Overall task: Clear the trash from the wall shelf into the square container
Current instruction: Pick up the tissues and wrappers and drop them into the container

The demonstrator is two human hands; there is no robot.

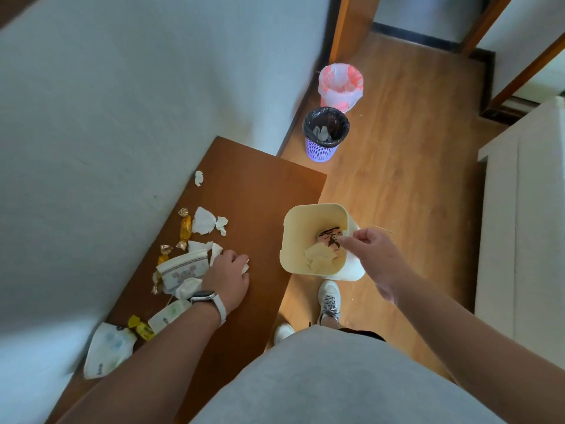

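The left hand (226,276) lies palm down on the wall shelf (260,185), its grip curled round a white tissue scrap (245,266). Crumpled tissues (203,220), gold candy wrappers (185,228) and a tissue pack (183,267) lie from 9 to 12 o'clock of it. The square container (315,206) stands on the floor (397,179) at 3 o'clock; the right hand (370,255) hovers over it, fingers bent, and I cannot tell whether its grip holds anything

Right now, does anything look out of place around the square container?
Yes: a thin stick lies on the floor just right of the square container, outside it, like trash that missed. Other litter is on the wall shelf or inside the container.
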